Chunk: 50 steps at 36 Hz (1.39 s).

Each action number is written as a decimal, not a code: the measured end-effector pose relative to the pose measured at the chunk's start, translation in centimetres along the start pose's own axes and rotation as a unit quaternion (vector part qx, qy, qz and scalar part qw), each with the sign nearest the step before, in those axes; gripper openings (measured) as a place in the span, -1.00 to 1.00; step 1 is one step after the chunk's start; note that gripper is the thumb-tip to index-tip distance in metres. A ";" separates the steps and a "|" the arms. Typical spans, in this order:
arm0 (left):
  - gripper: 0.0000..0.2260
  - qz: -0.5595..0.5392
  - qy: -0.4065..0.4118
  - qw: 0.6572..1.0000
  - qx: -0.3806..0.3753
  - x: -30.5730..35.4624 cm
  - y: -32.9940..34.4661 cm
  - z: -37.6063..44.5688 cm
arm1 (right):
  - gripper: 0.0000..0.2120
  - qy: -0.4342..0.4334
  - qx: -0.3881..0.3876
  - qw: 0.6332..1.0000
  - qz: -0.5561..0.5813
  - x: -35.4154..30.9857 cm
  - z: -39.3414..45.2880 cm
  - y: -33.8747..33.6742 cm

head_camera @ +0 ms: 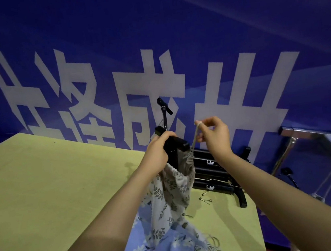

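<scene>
Roughly halfway, I judge: the left hand (157,153) grips the hanger (176,145) above the bench (41,183), and the dress (170,198) seems caught on one side, its hem trailing down. The right hand (214,133) pinches the loose strap (195,136), not yet hooked on. The banner (169,30) is close behind and spare hangers (213,173) lie just right, so the open room is to the left.

Black hangers (213,173) lay stacked at the table's (52,182) right edge, pins (205,200) just before them. A blue banner (169,30) with white characters hung behind. A metal rack (309,133) stood right of the table.
</scene>
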State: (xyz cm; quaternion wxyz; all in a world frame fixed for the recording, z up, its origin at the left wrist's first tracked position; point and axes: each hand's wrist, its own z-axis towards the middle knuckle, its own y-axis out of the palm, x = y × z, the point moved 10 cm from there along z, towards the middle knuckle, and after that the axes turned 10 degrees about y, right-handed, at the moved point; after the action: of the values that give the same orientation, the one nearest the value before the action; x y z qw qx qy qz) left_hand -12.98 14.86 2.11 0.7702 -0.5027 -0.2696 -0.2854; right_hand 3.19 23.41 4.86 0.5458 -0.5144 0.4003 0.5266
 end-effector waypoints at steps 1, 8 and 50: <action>-0.51 0.000 -0.001 1.000 0.000 0.1 -0.2 0.1 | -0.84 0.008 0.003 1.000 0.019 -0.4 0.1 -0.2; -0.59 0.002 -0.014 1.000 0.006 0.4 -1.1 0.2 | -0.74 0.075 -0.077 0.987 0.120 -2.2 -0.3 1.5; -0.74 0.190 -0.019 0.981 -0.021 3.0 -0.7 1.1 | -0.53 0.027 -0.061 0.990 0.122 -12.2 -2.1 2.7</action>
State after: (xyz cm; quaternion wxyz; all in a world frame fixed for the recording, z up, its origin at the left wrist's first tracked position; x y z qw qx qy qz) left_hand -11.55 15.18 5.07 0.7947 -0.5658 -0.1776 -0.1298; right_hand -0.74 19.17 16.11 0.4340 -0.5083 0.4419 0.5983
